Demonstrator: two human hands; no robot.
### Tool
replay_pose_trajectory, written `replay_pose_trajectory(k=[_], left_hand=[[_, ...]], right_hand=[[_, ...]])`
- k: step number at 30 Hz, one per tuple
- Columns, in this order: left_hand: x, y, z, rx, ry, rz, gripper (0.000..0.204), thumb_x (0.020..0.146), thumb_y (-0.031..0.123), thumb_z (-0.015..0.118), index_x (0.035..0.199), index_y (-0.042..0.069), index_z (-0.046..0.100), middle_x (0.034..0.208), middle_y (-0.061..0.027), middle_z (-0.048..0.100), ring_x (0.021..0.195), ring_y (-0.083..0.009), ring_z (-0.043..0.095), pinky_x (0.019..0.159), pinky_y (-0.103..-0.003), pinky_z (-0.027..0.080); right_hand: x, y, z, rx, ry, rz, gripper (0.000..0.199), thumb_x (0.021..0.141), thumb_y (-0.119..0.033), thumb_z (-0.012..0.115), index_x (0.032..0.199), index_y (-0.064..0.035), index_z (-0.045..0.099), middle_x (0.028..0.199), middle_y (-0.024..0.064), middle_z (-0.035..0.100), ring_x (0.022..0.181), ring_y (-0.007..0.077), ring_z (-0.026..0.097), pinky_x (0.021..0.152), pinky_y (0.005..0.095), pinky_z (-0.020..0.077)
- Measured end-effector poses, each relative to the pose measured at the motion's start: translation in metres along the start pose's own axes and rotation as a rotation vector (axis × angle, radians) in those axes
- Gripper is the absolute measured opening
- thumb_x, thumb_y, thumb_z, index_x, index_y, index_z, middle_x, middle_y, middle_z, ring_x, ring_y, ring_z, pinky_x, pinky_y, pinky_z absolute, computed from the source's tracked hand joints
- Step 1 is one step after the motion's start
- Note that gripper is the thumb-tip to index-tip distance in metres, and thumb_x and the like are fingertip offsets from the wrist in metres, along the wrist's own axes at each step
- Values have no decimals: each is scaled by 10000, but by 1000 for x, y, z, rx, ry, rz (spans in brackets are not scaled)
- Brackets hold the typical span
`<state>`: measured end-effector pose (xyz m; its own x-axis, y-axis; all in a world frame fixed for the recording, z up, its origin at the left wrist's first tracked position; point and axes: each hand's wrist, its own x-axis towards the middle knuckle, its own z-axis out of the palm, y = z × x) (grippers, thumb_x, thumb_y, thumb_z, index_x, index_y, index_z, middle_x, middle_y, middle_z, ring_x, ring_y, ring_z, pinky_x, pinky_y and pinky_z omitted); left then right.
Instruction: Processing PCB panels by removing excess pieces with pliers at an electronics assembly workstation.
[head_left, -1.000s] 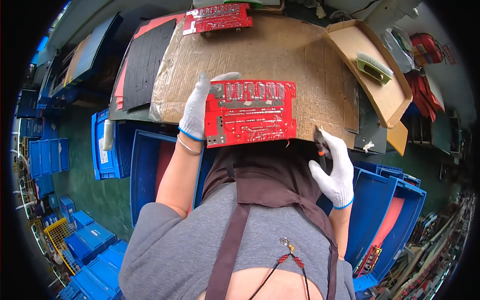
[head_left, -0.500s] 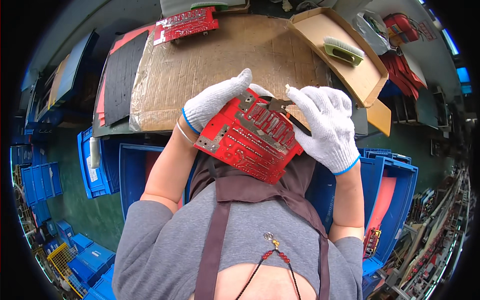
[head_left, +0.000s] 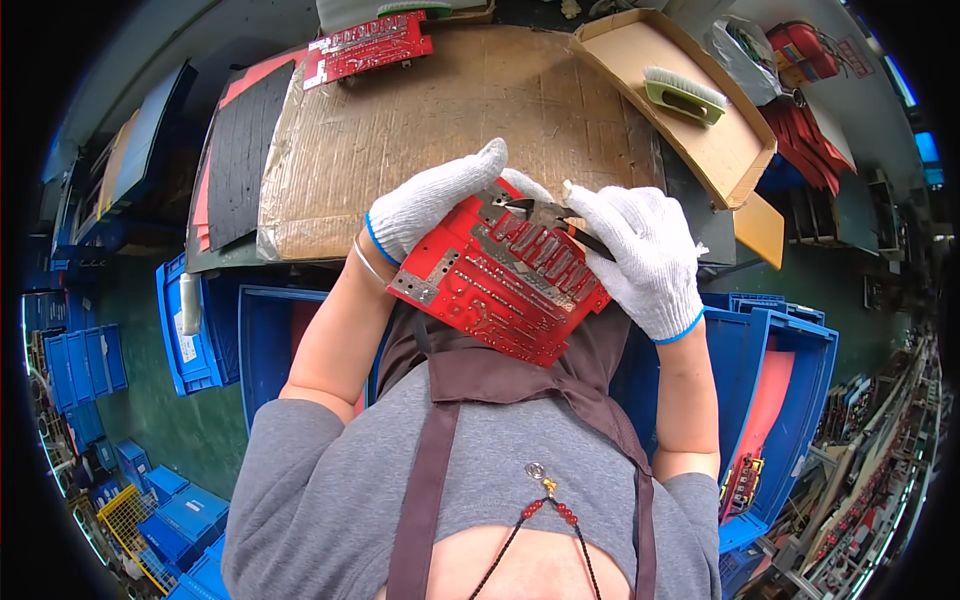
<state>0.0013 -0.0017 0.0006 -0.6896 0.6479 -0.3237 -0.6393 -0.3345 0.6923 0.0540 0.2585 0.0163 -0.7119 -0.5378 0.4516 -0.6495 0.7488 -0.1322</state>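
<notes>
A red circuit board [head_left: 490, 290], solder side up, is tilted in front of my apron. My left hand [head_left: 435, 200], in a white knit glove with a blue cuff, grips its upper left edge; some of the fingers are hidden behind the board. In my gloved right hand [head_left: 640, 255] is a pair of cutting pliers [head_left: 548, 213] with dark handles and a bit of orange. The fingers are wrapped round the handles. The metal jaws lie over the board's upper edge, beside a row of long solder patches.
Cardboard [head_left: 430, 120] covers the table ahead. Another red circuit board [head_left: 368, 48] lies at its far left. A green-backed brush [head_left: 685, 95] rests in a shallow cardboard tray [head_left: 735, 180] at the far right. Blue crates [head_left: 790, 400] stand at both sides, and a yellow panel [head_left: 758, 235] juts out at right.
My right hand has shifted slightly left and down with the pliers, whose jaws have moved left over the board's upper corner. The left hand and board have barely moved.
</notes>
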Motion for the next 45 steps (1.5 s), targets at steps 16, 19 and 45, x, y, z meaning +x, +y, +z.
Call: replay_pose_trajectory(k=[16, 19, 45], left_hand=[[-2, -3, -1, 7, 35, 30, 554, 1093, 459, 532, 1226, -55, 692, 1204, -217, 727, 1090, -282, 727, 1000, -426, 588], [0, -2, 4, 54, -14, 57, 571, 1095, 467, 520, 1233, -62, 687, 1197, -213, 730, 1088, -277, 728, 998, -427, 588], [83, -24, -58, -28, 230, 95, 663, 1111, 531, 439, 1381, -58, 579, 1224, -194, 711, 1095, -302, 707, 1002, -458, 569]], right_hand=[[3, -3, 4, -19, -18, 23, 739, 637, -115, 856, 1353, -161, 680, 1151, 66, 678, 1067, 293, 639, 940, 432, 470], [-3, -5, 4, 6, -9, 36, 721, 625, -89, 856, 1327, -141, 699, 1119, 82, 694, 1031, 301, 653, 899, 419, 494], [-183, 61, 0, -467, -216, 1037, 455, 867, -246, 733, 1314, -197, 665, 1047, 89, 655, 992, 291, 663, 849, 440, 550]])
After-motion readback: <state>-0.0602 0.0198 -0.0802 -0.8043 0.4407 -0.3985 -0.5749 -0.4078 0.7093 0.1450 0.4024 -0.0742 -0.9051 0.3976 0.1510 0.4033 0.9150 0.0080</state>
